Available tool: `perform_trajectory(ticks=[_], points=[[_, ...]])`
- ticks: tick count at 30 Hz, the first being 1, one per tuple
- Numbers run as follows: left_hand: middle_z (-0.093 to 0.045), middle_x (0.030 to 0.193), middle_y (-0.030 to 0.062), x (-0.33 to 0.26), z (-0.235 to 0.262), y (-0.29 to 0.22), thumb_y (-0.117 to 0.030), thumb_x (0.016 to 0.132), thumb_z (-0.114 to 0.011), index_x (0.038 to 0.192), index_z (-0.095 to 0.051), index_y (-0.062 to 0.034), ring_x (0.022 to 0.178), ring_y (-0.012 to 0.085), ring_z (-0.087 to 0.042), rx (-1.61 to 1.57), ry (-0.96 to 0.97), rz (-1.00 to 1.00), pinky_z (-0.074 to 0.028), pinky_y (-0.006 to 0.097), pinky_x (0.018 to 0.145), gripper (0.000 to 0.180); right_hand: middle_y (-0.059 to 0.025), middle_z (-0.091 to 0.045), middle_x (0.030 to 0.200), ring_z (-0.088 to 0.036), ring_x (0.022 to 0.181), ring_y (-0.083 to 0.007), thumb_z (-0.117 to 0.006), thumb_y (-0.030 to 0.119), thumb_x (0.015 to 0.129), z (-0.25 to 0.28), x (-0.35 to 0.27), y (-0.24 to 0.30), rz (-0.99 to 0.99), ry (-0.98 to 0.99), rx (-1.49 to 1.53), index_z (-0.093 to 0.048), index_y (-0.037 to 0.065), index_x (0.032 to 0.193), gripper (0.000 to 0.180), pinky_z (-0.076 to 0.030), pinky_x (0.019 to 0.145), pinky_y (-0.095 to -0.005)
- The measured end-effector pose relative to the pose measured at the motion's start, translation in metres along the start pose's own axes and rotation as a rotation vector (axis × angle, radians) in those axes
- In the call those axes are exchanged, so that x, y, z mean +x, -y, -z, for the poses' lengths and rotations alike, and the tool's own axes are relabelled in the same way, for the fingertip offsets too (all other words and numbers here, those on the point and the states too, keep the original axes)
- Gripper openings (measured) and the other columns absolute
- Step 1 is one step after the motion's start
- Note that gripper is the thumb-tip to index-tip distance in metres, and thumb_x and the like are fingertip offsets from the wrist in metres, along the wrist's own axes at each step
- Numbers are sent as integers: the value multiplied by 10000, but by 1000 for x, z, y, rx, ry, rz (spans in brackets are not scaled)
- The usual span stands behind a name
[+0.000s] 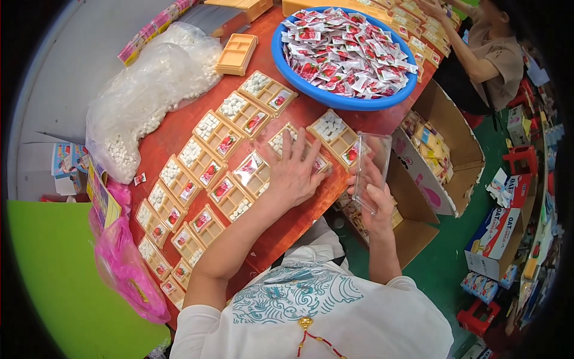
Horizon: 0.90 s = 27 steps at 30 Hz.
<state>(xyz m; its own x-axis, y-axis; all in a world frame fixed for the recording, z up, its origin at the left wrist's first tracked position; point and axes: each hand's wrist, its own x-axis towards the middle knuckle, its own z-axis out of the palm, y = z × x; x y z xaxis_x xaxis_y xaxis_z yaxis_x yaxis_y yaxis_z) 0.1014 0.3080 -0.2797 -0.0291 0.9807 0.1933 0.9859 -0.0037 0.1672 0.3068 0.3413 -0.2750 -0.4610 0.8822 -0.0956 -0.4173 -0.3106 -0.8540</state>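
Left hand (294, 172) flat, fingers spread, pressing a filled tray (297, 149) on the surface (299, 218). Right hand (376, 200) grips a clear lid (371, 170), just right of it.

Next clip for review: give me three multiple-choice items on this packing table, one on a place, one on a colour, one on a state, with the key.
1. Where does the left hand rest?
A. on a filled tray
B. in the basin
C. on the bag

2. What colour is the basin of sachets?
A. green
B. blue
C. yellow

3. What state is the clear lid in?
A. lying on the table
B. snapped onto a tray
C. held up in the right hand

Key: 1 A, the palm lies flat on a tray at the table's near edge; 2 B, its rim is blue; 3 C, the fingers grip the lid off the table's edge.
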Motion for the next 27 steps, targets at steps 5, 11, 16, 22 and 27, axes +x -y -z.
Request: perform_trajectory(ticks=[5, 11, 16, 22, 27], points=[[-272, 1456, 216, 8, 4, 12, -402, 802, -584, 1392, -369, -117, 1343, 446, -238, -35, -2, 58, -191, 694, 995, 690, -164, -533, 1202, -562, 1014, -196, -576, 300, 786, 0, -2, 3, -8, 9, -14, -328, -19, 1408, 741, -473, 860, -305], [-377, 1349, 242, 24, 5, 52, -178, 806, -524, 1343, -363, 6, 1240, 399, -383, -369, -57, 168, -331, 491, 1009, 590, -167, -522, 1215, -546, 1031, -208, -594, 341, 771, -19, -3, -2, -16, 80, 59, -340, 2, 1412, 768, -417, 918, -332], [-499, 1242, 239, 26, 7, 64, -79, 844, -467, 1296, -427, 35, 1175, 360, -480, -804, -73, 189, -369, 392, 1014, 467, -138, -503, 1213, -533, 1057, -204, -595, 352, 754, -42, 8, -19, -70, 99, 64, -322, 1, 1418, 799, -388, 939, -335], [-470, 1321, 221, 19, 11, 66, -80, 852, -465, 1302, -436, 30, 1241, 335, -443, -1010, -33, 293, -337, 384, 1050, 464, -147, -503, 1221, -539, 1071, -205, -598, 346, 755, -53, 16, -19, -92, 94, 53, -286, -19, 1421, 821, -422, 909, -331], [-409, 1366, 238, 16, 11, 62, -162, 872, -502, 1341, -406, 6, 1280, 371, -387, -576, -37, 134, -304, 428, 1066, 507, -156, -505, 1225, -541, 1070, -213, -600, 340, 753, -48, 17, -22, -85, 83, 44, -293, -23, 1415, 815, -404, 927, -332]])
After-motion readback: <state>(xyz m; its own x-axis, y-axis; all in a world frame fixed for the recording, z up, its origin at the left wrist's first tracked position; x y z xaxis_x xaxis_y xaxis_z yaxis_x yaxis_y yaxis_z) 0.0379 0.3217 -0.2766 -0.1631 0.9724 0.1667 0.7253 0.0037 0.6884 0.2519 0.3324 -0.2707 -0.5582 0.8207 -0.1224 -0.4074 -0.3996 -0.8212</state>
